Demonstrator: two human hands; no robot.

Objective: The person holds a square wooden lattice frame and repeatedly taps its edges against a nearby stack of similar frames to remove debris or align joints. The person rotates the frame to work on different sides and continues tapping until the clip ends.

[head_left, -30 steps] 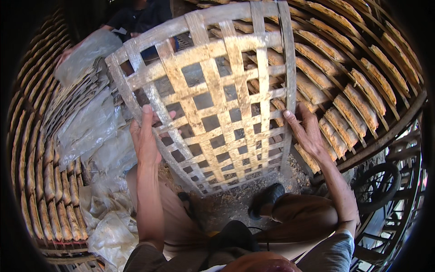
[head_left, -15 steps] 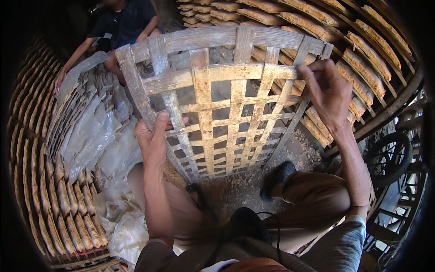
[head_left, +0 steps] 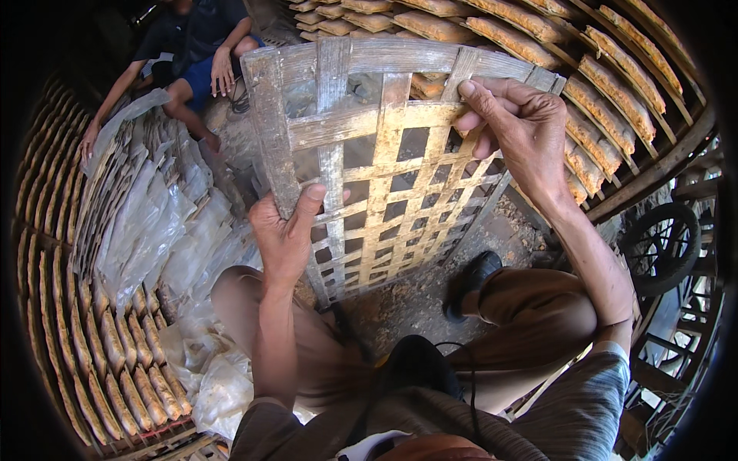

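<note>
Between my two hands stands the woven bamboo lattice tray (head_left: pixel 384 161), held up off the ground in front of my knees. Its long axis runs from the near lower edge, by my legs, up and away to the far top rim — the panel leans away from me, top edge farthest. My left hand (head_left: pixel 286 234) is clamped on the left side rail, thumb across the front of the slats. My right hand (head_left: pixel 516 127) is closed on the upper right corner, fingers hooked over the top rim. The hands are well apart, one low on the left, one high on the right.

Below the tray I see bare, dusty ground (head_left: pixel 415 296) and a dark shoe (head_left: pixel 470 280). To the left, clear plastic sheets (head_left: pixel 154 230) lie over racks of flat brown cakes (head_left: pixel 115 361); more rows of cakes (head_left: pixel 615 84) fill the upper right. A wheel (head_left: pixel 663 247) stands at the right edge. Another person (head_left: pixel 196 46) crouches at the upper left, one hand on the plastic.
</note>
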